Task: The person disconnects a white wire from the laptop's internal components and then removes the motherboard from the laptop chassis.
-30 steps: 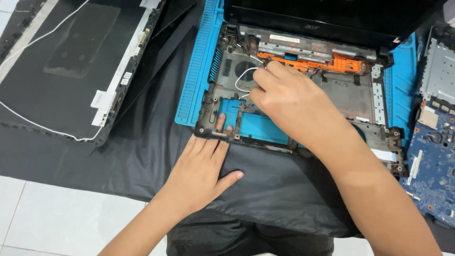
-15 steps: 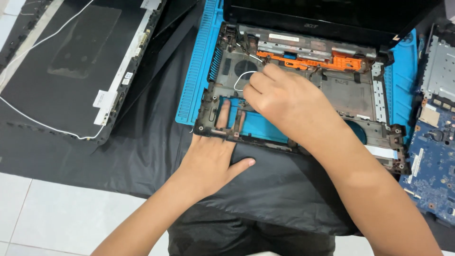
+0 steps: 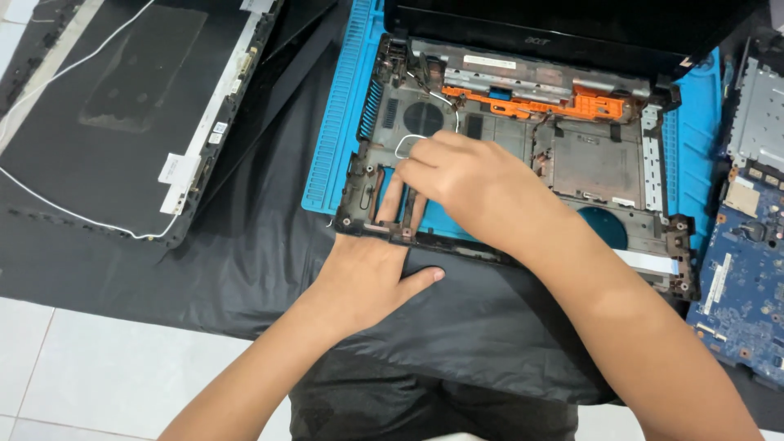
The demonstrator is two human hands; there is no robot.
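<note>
My left hand (image 3: pixel 369 273) lies flat and open, fingers pressing the front edge of the stripped dark plastic laptop base shell (image 3: pixel 523 175); my right hand (image 3: pixel 469 184) pinches the thin white wire (image 3: pixel 406 144) inside it. The shell sits on the blue ribbed silicone work mat (image 3: pixel 347 122). Judged well along: blue circuit board (image 3: pixel 747 278) already out, orange bracket (image 3: pixel 563 104) and wire remain

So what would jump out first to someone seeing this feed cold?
Most likely the gutted laptop base at centre, lying on a bright blue mat, with an orange bracket along its far edge. Both hands are at its near left corner: the left hand presses the front edge, and the right hand reaches in by a thin white wire. A blue circuit board lies at far right.
</note>
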